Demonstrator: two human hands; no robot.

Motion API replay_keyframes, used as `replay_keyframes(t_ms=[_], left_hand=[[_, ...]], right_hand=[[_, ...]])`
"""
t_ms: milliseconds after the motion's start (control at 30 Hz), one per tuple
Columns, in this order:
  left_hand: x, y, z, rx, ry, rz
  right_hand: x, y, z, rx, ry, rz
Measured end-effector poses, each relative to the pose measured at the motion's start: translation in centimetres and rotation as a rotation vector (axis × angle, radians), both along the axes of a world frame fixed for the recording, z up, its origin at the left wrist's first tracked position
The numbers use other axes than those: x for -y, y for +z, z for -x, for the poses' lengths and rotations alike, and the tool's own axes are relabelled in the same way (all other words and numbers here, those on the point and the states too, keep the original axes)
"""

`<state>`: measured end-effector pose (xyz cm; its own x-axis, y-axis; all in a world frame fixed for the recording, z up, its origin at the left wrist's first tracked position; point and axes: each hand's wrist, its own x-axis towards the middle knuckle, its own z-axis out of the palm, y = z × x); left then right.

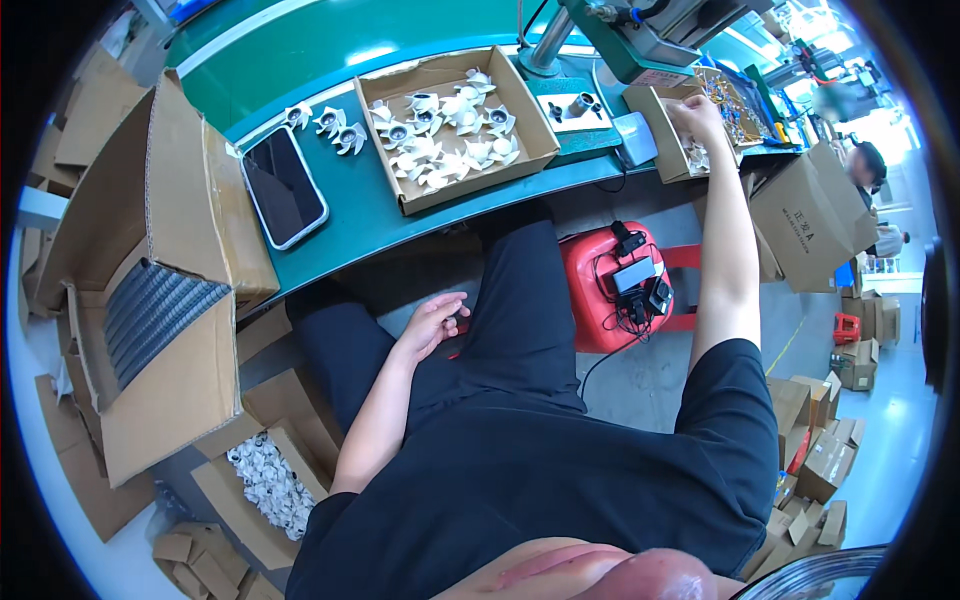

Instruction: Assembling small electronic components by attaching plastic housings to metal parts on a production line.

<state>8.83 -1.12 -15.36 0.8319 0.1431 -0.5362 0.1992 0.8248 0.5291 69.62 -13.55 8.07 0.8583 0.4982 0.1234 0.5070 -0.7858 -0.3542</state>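
Observation:
My right hand [698, 120] reaches into a small cardboard box [662, 150] at the right end of the bench. Small white pieces lie in that box, just below the hand; the fingertips are partly hidden. Near my lap, my left hand [432, 326] is held palm up with curled fingers. Something small and dark shows at its fingertips, too little to name. A shallow cardboard tray [480, 190] on the bench holds several white fan impellers [425, 118]. To its left lie a few loose impellers [330, 122]. Between tray and box sits a metal fixture [577, 108] on a green press base.
A phone [284, 188] lies at the bench's left. The press column [550, 45] rises behind the fixture. A red stool [600, 325] with cables and black devices stands under the bench. A large carton [180, 380] and a box of white parts [270, 485] flank my left side.

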Motion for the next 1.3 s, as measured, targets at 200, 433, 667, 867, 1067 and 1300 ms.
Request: replay_keyframes(t_ms=[200,433,667,867,1067,1300], left_hand=[[-0.2,-0.3,0.2,0.021,-0.005,-0.034],[0.3,-0.8,0.3,0.018,0.019,-0.018],[0.2,-0.9,0.5,0.029,0.067,0.016],[0.0,-0.9,0.7,0.023,0.072,0.014],[0.0,-0.9,0.7,0.02,0.077,0.028],[0.0,-1.0,0.2,0.017,0.046,0.017]], right_hand=[[1.0,4.5,7.5,-0.139,0.246,-0.419],[-4.5,3.7,18.4,-0.643,0.356,-0.912],[-6.6,2.2,19.9,-0.761,0.373,-0.88],[-7.2,3.1,20.2,-0.762,0.471,-0.638],[-7.9,3.5,20.9,-0.554,0.363,-0.36],[-7.8,3.9,21.2,-0.582,0.365,-0.279]])
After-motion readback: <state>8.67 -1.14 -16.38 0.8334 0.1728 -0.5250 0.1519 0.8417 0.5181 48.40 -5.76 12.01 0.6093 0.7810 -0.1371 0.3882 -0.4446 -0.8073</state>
